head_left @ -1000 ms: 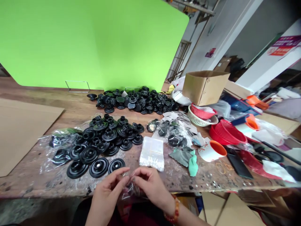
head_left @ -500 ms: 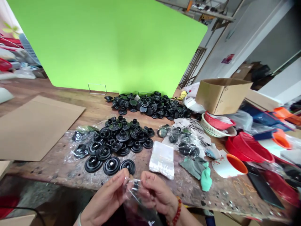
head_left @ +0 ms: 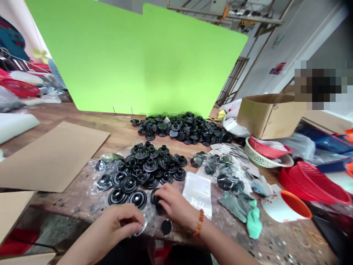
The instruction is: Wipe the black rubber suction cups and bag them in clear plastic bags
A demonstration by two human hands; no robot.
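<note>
My left hand (head_left: 125,221) is closed in a pinch on a clear plastic bag (head_left: 148,218) at the table's front edge. Just right of it, my right hand (head_left: 175,204) has its fingers closed on a black round hubbed part (head_left: 154,197), which stands tipped on edge and is partly hidden by the fingers. Below that hand lies a small flat black disc (head_left: 166,227). A heap of the same black hubbed parts (head_left: 150,165) sits beyond both hands. Beside my right wrist rests a stack of clear plastic bags (head_left: 197,189).
Behind is a second pile of black parts (head_left: 193,129) before green panels (head_left: 143,66). Bagged parts (head_left: 224,173), a grey-green cloth (head_left: 239,209), an orange-lined white tube (head_left: 286,206) and red baskets (head_left: 311,180) stand right. Cardboard (head_left: 63,154) lies left.
Both hands held the bag between them in front of me. Now my left hand alone has it, and my right hand has moved forward onto a black part. The view has shifted slightly.
</note>
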